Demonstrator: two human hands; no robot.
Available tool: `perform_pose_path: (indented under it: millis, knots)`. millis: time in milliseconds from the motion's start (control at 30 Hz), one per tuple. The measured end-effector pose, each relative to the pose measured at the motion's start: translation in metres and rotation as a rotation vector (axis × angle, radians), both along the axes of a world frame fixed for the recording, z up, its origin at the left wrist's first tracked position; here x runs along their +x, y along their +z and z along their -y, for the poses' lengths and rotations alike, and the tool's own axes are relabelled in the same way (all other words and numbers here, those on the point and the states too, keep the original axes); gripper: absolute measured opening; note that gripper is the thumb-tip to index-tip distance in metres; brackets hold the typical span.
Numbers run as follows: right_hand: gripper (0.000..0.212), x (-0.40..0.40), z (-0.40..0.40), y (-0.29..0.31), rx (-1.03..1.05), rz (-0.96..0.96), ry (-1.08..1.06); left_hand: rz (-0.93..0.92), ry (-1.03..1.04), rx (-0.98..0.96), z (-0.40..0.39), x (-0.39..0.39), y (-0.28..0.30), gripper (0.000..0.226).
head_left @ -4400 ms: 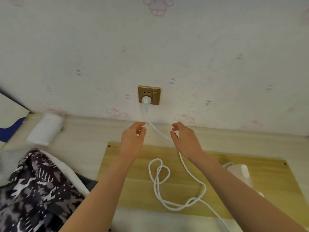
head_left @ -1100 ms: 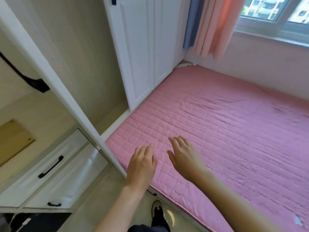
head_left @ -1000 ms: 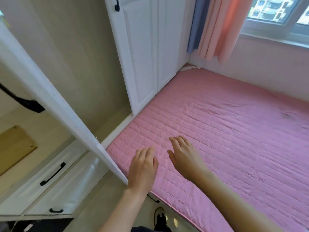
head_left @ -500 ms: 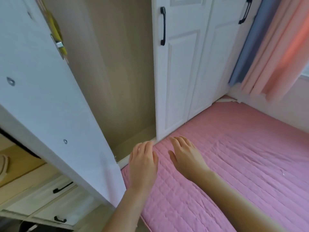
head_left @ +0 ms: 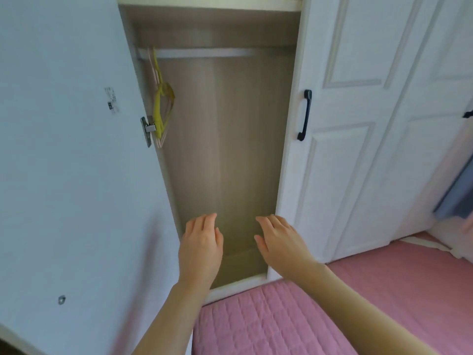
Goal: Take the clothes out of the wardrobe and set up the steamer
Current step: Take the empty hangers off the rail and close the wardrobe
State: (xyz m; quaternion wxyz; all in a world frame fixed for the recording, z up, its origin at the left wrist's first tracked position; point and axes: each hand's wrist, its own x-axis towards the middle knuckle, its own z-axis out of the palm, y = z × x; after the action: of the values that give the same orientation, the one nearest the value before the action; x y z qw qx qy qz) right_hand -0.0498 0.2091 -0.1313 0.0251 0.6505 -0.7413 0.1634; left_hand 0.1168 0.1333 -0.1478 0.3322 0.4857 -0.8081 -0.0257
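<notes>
An open wardrobe compartment [head_left: 230,149] with a wood-grain back faces me. A white rail [head_left: 204,53] runs across its top. At the rail's left end hang yellow and pink hangers [head_left: 162,103] with no garment on them. My left hand [head_left: 201,248] and my right hand [head_left: 277,242] float side by side in front of the compartment's lower part, fingers straight and relaxed, holding nothing. No clothes and no steamer are in view.
The open white wardrobe door [head_left: 71,162] fills the left side, close to my left arm. Closed white doors with black handles [head_left: 304,115] stand to the right. A pink quilted mattress [head_left: 294,321] lies below. A blue curtain [head_left: 458,196] hangs at far right.
The view has swung up from the pink mattress to the open wardrobe compartment. Both hands stay out in front, empty, as before.
</notes>
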Motion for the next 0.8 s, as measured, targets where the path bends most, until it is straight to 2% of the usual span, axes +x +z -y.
perform_pose_path:
  millis: [200,400,467,600,800]
  knots:
    - [0.042,-0.016,0.059,0.044,-0.024,-0.025,0.138,0.027,0.152,-0.004,0.041,-0.004,0.054,0.035]
    - [0.039,-0.025,0.114,0.084,-0.110,-0.092,0.247,0.036,0.175,-0.063,0.077,-0.015,0.101,0.036]
    - [0.036,-0.029,0.134,0.097,-0.142,-0.114,0.258,-0.004,0.172,-0.062,0.092,-0.022,0.124,0.040]
    - [0.035,-0.035,0.172,0.128,-0.136,-0.109,0.251,-0.217,0.182,0.006,0.133,-0.036,0.180,0.043]
    - [0.036,-0.038,0.220,0.165,-0.119,-0.086,0.226,-0.223,0.190,0.002,0.183,-0.044,0.228,0.038]
